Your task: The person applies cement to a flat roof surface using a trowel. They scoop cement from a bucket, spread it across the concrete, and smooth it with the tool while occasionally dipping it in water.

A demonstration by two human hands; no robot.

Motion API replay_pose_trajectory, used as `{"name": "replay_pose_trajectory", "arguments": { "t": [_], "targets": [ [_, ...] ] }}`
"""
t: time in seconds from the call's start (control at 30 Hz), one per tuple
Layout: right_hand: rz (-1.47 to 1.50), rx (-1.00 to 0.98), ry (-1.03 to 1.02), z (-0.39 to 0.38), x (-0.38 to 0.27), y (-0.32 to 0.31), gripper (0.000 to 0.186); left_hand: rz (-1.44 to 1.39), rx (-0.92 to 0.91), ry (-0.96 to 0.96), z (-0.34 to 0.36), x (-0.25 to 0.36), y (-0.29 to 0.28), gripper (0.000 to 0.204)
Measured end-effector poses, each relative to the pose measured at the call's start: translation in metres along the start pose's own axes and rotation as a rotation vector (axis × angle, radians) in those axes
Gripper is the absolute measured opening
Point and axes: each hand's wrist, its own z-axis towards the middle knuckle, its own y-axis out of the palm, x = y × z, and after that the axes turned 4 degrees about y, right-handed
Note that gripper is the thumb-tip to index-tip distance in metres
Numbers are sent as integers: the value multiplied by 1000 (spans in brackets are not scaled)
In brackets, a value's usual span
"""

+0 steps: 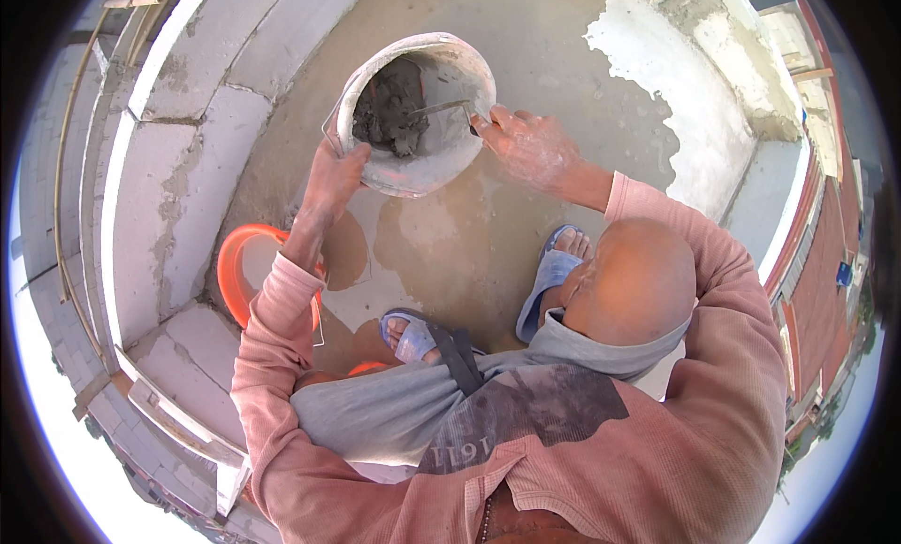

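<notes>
A mortar-crusted bucket [469, 70] is tipped so that its mouth faces me, with dark wet mortar [388, 103] gathered along its left inner side. Its wire handle hangs at the left. My left hand [336, 176] is closed on the lower left side of the bucket, thumb at the rim. In my right hand [533, 150], smeared with grey, is the handle of a trowel [439, 107]. The trowel's blade reaches into the bucket and its tip meets the mortar.
An orange bucket [230, 276] stands beside my left forearm. Pale block walls [202, 150] rise at the left, and another low wall [751, 70] runs along the right. Wet grey film covers much of the floor [554, 56]; a whitish patch [690, 112] shows at right. My sandalled feet are below the bucket.
</notes>
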Motion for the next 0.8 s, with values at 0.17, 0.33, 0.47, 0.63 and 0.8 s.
{"name": "replay_pose_trajectory", "arguments": {
  "t": [0.17,0.33,0.47,0.63,0.8],
  "targets": [
    [8,162,98,31,3,-11,58,158,-37,-25,7,5,7,59],
    [4,-14,-43,10,-23,22,62,158,-92,-3,5,7,3,58],
    [-2,-101,-142,-7,-15,20,63,119,-101,-35,-1,11,10,57],
    [39,113,-27,-7,11,-7,62,137,-38,-144,4,17,16,66],
    [35,4,238,5,3,-9,63,142,-103,-103,7,12,26,67]
  ]
}}
